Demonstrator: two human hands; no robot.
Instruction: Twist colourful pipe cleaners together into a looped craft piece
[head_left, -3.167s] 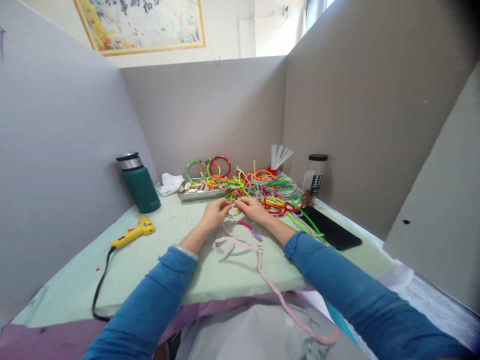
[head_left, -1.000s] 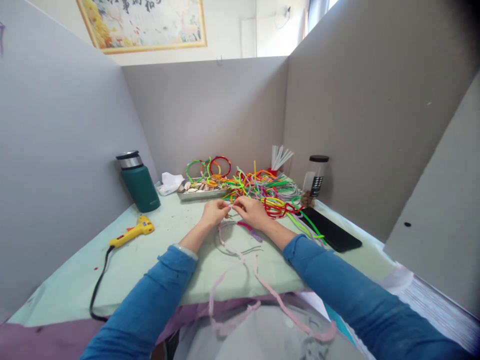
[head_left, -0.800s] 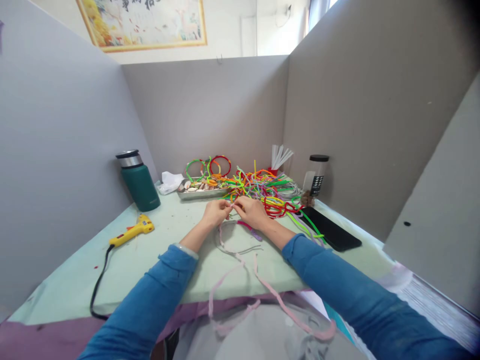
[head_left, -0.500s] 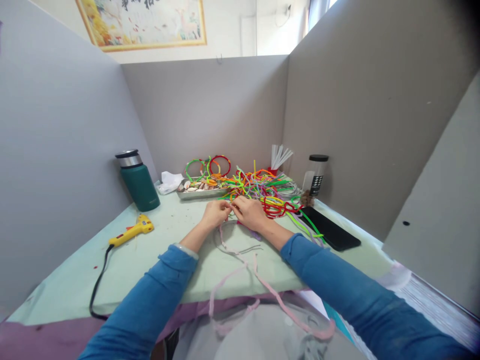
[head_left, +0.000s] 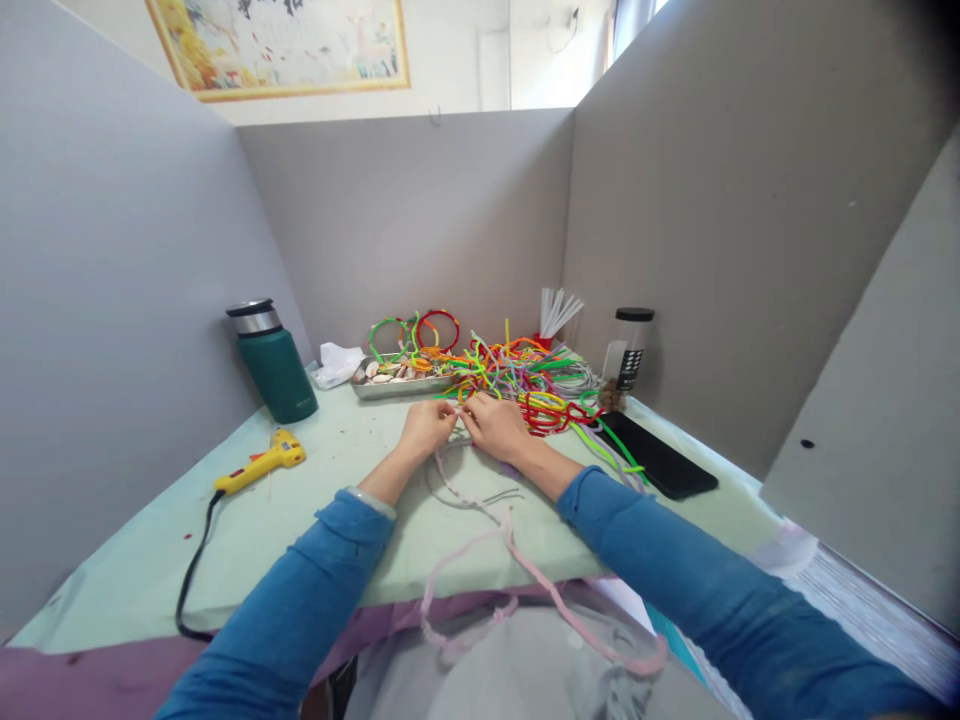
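Note:
My left hand [head_left: 429,428] and my right hand [head_left: 491,424] meet over the middle of the table, fingertips almost touching. Both pinch a pale pink pipe cleaner [head_left: 444,474] between them. From my fingers it trails down toward the table's front edge, and pink lengths [head_left: 551,592] hang in loops over my lap. A thin grey pipe cleaner [head_left: 495,497] lies in a curve on the table under my hands. A bit of purple pipe cleaner [head_left: 511,471] shows beside my right wrist. The exact grip at the fingertips is too small to make out.
Behind my hands lie a heap of coloured pipe cleaners [head_left: 517,368] and a metal tray [head_left: 401,389] of shells. A yellow glue gun [head_left: 262,465] and green bottle [head_left: 276,370] stand left; a black phone [head_left: 664,462] and clear jar [head_left: 628,355] are right. Grey partitions [head_left: 405,220] enclose the table.
My hands stay together, with only slight finger movement at the pink pipe cleaner. Its loose lengths near the table's front edge have shifted a little. The view has moved slightly.

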